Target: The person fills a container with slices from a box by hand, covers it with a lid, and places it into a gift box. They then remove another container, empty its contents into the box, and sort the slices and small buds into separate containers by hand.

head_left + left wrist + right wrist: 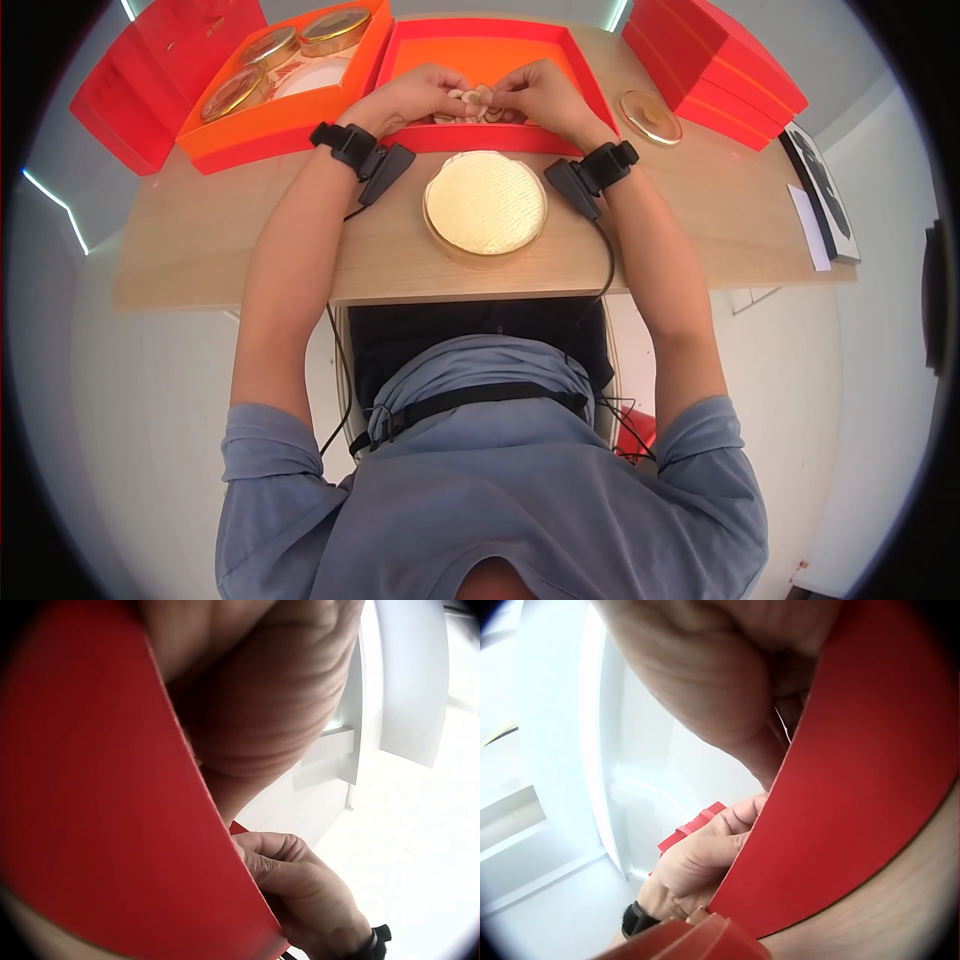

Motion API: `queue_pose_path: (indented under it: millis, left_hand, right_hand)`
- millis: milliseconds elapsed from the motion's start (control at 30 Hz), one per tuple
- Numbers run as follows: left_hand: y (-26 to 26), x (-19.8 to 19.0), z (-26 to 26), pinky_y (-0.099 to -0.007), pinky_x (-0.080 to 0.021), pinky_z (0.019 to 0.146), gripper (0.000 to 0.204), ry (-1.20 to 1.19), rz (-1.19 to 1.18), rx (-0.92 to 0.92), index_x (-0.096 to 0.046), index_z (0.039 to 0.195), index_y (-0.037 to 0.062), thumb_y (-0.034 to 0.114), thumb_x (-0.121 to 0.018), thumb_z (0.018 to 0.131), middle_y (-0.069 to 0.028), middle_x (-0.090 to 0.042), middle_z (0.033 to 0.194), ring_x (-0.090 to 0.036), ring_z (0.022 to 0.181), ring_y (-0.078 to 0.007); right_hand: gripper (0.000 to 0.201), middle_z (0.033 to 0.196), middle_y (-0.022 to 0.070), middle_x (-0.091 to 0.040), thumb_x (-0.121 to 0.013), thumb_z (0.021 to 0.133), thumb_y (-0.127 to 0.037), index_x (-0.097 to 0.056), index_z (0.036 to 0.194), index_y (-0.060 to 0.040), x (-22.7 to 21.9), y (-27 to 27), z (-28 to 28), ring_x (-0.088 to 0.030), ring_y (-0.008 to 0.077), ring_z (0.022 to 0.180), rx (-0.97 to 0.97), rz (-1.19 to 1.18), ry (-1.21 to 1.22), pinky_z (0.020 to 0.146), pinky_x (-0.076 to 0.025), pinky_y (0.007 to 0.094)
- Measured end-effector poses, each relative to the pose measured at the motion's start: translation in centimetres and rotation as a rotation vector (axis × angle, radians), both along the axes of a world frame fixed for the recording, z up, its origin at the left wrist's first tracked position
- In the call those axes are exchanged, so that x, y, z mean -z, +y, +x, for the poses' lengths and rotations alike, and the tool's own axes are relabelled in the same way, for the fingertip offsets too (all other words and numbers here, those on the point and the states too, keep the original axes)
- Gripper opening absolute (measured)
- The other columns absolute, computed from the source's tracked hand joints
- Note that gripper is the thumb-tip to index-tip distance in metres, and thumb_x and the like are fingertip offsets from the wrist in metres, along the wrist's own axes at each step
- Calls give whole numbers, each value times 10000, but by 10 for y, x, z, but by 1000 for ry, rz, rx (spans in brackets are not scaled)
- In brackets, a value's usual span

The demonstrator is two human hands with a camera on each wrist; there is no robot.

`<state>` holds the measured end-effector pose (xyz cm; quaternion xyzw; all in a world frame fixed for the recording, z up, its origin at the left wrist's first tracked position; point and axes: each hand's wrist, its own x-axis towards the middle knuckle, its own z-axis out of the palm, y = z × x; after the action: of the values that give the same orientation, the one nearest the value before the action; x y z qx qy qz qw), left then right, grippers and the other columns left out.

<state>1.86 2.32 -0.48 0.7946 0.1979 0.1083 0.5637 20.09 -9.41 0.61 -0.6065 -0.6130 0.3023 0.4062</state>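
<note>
Over the near wall of a shallow red box with an orange inside [480,50], both hands meet fingertip to fingertip. A small cluster of pale, round, slice-like pieces [474,98] lies at their fingers. My left hand [425,92] pinches the cluster from the left, and my right hand [548,100] pinches it from the right. In both wrist views the red box wall [112,787] hides the fingertips and the pieces. Just in front of the box stands a round container with a gold top [485,203].
At left, an orange box [250,145] holds several round gold-rimmed containers [335,30] and a white round recess [315,77]. Behind it stands a red panel [130,95]. Red boxes [710,70] are stacked at right beside a gold-rimmed round lid [650,117].
</note>
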Motion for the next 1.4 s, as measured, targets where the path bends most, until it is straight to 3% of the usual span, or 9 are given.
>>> queue_pose_path:
  millis: [267, 467, 567, 667, 867, 1067, 1167, 1267, 1400]
  left_hand:
    - [1, 2, -1, -175, -464, 621, 186, -5, -67, -50, -658, 1023, 7, 121, -696, 880, -47, -696, 909, -624, 747, -58]
    - [-1, 0, -2, -186, -471, 631, 192, 18, -31, -73, -660, 1022, 35, 144, -708, 871, -29, -685, 880, -626, 744, -59]
    - [-1, 0, -2, -185, -471, 642, 182, 18, -45, -59, -660, 1022, 40, 135, -697, 872, -17, -677, 881, -621, 759, -51]
    - [-1, 1, -1, -183, -473, 660, 165, 24, -52, -72, -659, 1018, 38, 115, -679, 873, -8, -669, 886, -613, 770, -44]
    - [-2, 0, -2, -182, -484, 687, 160, 14, -59, -62, -657, 1016, 36, 95, -669, 867, -6, -663, 884, -606, 762, -45]
    - [-2, 1, -1, -177, -478, 666, 170, -1, -45, -54, -659, 1021, 35, 93, -680, 863, -6, -669, 877, -607, 753, -43]
    - [-3, 0, -2, -173, -469, 652, 166, 11, -31, -63, -662, 1021, 38, 106, -682, 870, 0, -672, 876, -605, 745, -40]
    - [-5, -1, -2, -170, -460, 638, 159, 12, -13, -70, -665, 1020, 41, 117, -679, 882, 3, -675, 878, -599, 737, -37]
    - [-4, -1, -2, -167, -451, 622, 158, 26, -3, -68, -667, 1017, 45, 129, -686, 885, 2, -680, 880, -589, 725, -27]
  right_hand:
    - [143, 756, 93, -705, -702, 855, -94, -725, 882, 44, -12, -13, 5, -650, 112, 632, 91, 113, -72, 593, -548, 239]
    - [162, 821, 108, -716, -716, 836, -76, -721, 942, 46, -31, -22, 11, -653, 115, 644, -98, 91, -35, 600, -555, 237]
    - [122, 777, 89, -708, -712, 841, -78, -736, 905, 23, -33, -27, 6, -667, 116, 666, -337, 6, 82, 631, -553, 230]
    - [126, 763, 77, -702, -748, 806, -63, -731, 890, 30, -35, -34, -9, -658, 108, 649, -385, -89, -5, 601, -546, 225]
    - [238, 724, 65, -664, -823, 710, -77, -703, 865, 57, -27, -35, -24, -631, 118, 612, -352, -109, -101, 569, -526, 231]
    - [226, 705, 67, -657, -817, 704, -60, -694, 846, 65, -27, -35, -26, -618, 108, 587, -343, 23, -253, 528, -495, 237]
    - [183, 684, 54, -636, -791, 753, -60, -692, 847, 62, -43, -45, -24, -588, 105, 558, -263, -103, -330, 513, -467, 233]
    - [132, 645, 62, -615, -759, 756, -38, -690, 813, 58, -38, -45, -23, -570, 115, 531, -278, -65, -402, 506, -461, 240]
    - [116, 648, 113, -638, -731, 711, -30, -692, 791, 44, -32, -41, -21, -592, 156, 538, -300, 71, -522, 518, -475, 283]
